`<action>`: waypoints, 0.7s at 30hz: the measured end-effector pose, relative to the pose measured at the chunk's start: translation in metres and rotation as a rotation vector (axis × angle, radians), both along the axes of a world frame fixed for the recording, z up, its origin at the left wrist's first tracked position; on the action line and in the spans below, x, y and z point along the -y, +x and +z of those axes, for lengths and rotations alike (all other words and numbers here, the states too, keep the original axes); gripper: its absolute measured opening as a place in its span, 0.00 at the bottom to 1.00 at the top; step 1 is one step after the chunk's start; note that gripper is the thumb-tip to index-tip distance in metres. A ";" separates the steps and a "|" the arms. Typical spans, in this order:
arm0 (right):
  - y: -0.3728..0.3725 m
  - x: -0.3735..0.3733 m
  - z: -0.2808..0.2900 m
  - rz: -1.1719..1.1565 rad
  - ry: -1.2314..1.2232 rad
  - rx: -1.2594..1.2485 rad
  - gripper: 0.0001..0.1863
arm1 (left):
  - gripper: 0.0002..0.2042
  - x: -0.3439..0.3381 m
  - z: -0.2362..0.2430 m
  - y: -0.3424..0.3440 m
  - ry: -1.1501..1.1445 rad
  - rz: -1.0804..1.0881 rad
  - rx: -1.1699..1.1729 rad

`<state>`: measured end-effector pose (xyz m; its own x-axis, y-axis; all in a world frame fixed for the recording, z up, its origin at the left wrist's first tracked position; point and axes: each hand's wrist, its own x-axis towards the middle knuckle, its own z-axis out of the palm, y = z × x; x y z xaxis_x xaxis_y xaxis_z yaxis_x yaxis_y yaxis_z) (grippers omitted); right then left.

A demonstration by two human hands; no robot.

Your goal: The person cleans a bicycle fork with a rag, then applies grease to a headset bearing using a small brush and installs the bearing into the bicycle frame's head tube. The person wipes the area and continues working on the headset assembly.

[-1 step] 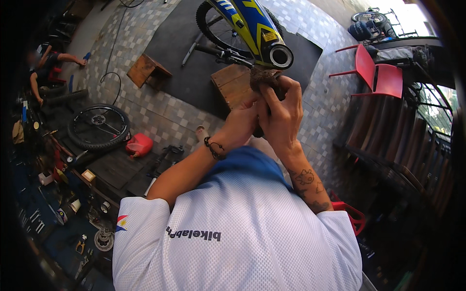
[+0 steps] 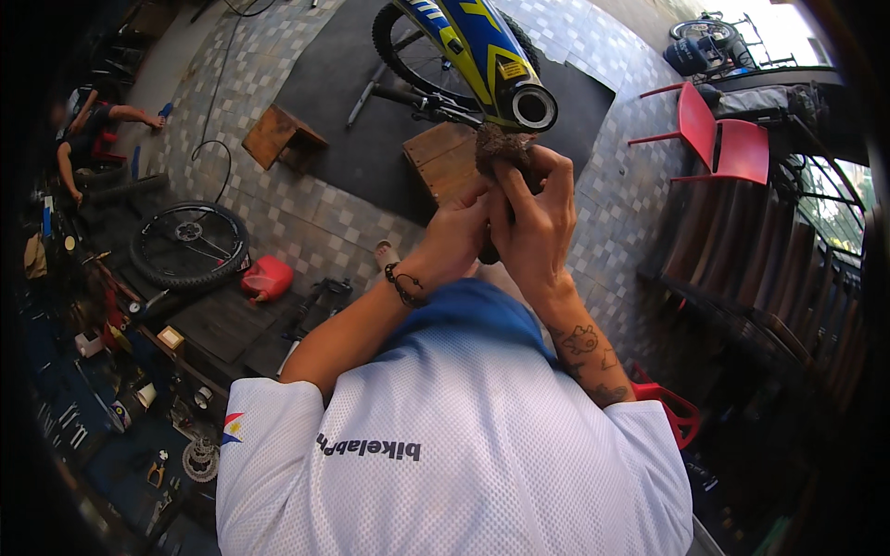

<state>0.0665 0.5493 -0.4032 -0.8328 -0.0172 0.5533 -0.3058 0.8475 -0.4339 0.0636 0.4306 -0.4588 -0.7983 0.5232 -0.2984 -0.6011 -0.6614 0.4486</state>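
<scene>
Head view: read clock positions with 12 o'clock toward the top edge, centred on the bare right hand [image 2: 542, 213]. Find it closed, thumb and fingers pinching a dark-brown, rough-surfaced lump [image 2: 502, 150], possibly cloth. Locate the lump at about 11 o'clock, projecting past the fingers. Lower part covered by both hands; cannot tell its full length. Judge its axis, from the visible part only, as roughly 12 to 6 o'clock.

Find the bare left hand [image 2: 459, 227] at 9 o'clock, fingers bent and drawn in close to the right hand. Cannot tell whether gripping the lump; fingertips partly hidden.

Note the governing relation: from the lump, sight toward 1 o'clock to reach the round, silver-rimmed opening [image 2: 533, 108] of the blue-and-yellow bicycle frame tube [image 2: 491, 56]. Just beside the lump; cannot tell contact from this angle. Read the tube's long axis as about 11 to 5 o'clock, open end toward 5. Treat the right hand as nearer to the opening; place the left farther off, toward 7 o'clock from it.

Around the right hand, identify:
- at 10 o'clock, a brown, boarded wooden box [image 2: 436, 157];
- at 2 o'clock, a red plastic chair [image 2: 695, 125];
- at 9 o'clock, a black-tyred wheel [image 2: 189, 230];
- between 8 and 9 o'clock, a red plastic container [image 2: 268, 277].
</scene>
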 end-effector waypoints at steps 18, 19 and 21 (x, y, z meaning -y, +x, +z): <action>-0.013 0.017 0.018 -0.155 0.163 0.200 0.24 | 0.12 0.030 -0.001 -0.032 -0.071 -0.062 -0.110; -0.010 0.015 0.017 -0.152 0.151 0.198 0.24 | 0.12 0.029 0.000 -0.031 -0.081 -0.070 -0.110; -0.006 0.009 0.017 -0.156 0.133 0.198 0.23 | 0.13 0.025 0.002 -0.030 -0.086 -0.081 -0.131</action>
<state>0.0610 0.5399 -0.3861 -0.9228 0.0581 0.3809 -0.0877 0.9310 -0.3545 0.0331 0.4058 -0.4570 -0.7898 0.5641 -0.2409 -0.5833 -0.5691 0.5796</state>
